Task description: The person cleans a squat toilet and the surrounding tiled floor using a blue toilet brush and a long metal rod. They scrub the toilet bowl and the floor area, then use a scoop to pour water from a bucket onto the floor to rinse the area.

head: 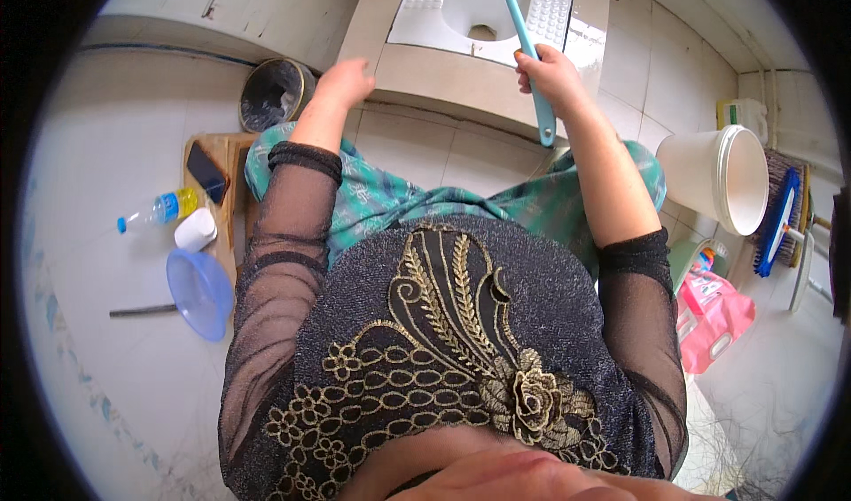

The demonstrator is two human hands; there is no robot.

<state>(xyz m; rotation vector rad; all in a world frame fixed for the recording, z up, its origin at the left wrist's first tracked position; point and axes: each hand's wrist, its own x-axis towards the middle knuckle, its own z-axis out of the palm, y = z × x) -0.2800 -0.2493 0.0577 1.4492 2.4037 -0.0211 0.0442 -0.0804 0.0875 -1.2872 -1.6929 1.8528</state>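
My right hand point(550, 79) grips a long turquoise plastic handle point(517, 10) near its lower end. The handle slants up over a white ceramic squat toilet point(488, 49), and its far end is cut off by the top of the view. A hole shows in the handle's rounded near end. My left hand point(344, 84) hovers over the front edge of the tiled platform point(372, 69), slightly blurred. Its fingers are loosely bent with a small gap, and nothing shows in them. Just left of this hand is a round waste bin point(272, 96) with a dark liner.
On the left, a phone point(207, 172) lies on a wooden surface near a plastic bottle point(166, 207), a white cup point(195, 230) and a blue basin point(199, 295). To the right are a white bucket point(695, 179), a blue-bristled brush point(778, 222) and a pink package point(715, 321).
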